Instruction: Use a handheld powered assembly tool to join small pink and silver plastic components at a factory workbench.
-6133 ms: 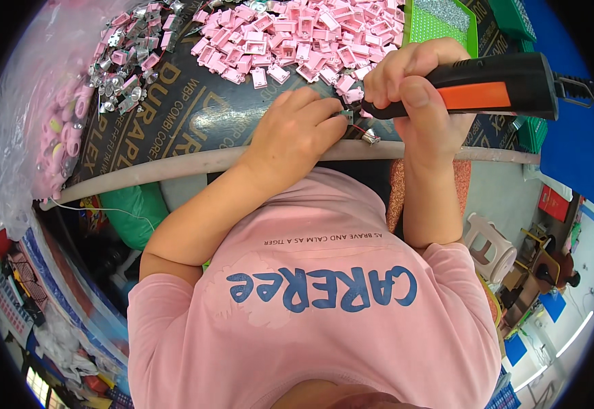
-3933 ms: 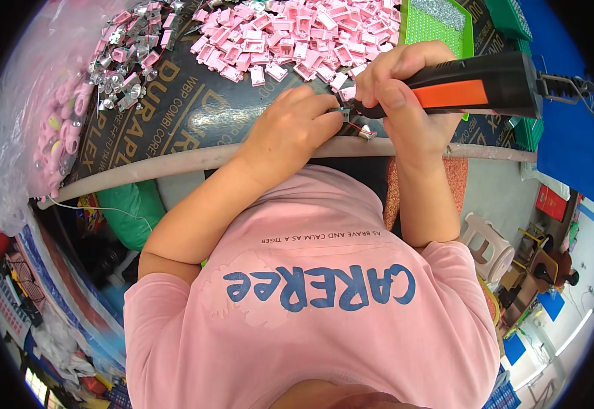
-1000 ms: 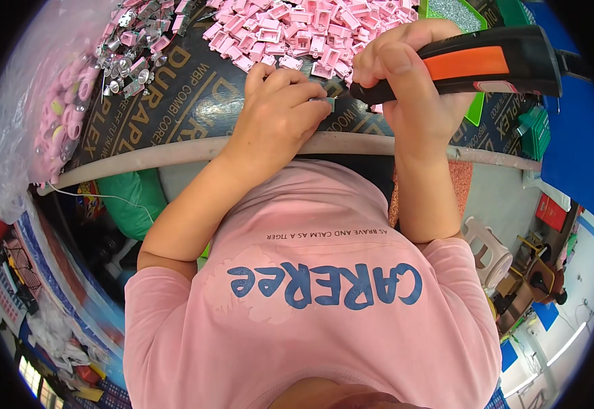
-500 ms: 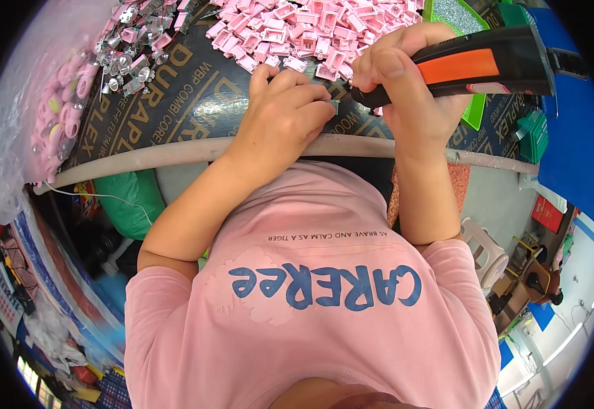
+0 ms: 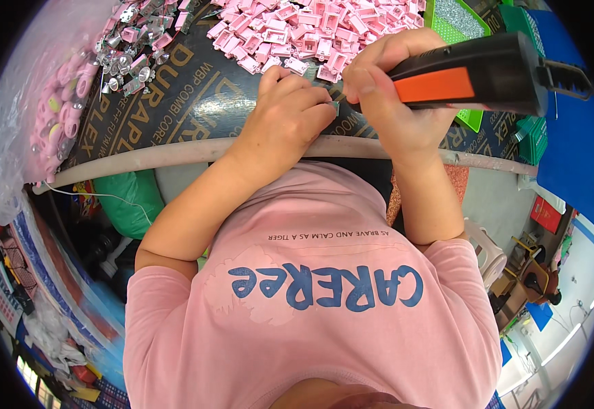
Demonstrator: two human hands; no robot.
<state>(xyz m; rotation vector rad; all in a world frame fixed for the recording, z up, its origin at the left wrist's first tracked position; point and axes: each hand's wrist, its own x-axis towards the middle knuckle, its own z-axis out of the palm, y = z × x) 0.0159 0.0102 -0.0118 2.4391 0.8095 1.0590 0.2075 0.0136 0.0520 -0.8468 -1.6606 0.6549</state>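
With fingers closed, my left hand pinches a mostly hidden small green piece over the table, apparently to steady it beside the black-and-orange power tool, which my right hand grips near its nose, likely for control.

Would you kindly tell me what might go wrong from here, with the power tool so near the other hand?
First, the black-and-orange power tool in the right hand points toward the left hand, so a slip might nick its fingers.
Second, the small green part barely shows at the left fingertips; a light hold could let it shift.
Third, pink housings lie loose just beyond, and either hand might knock some.
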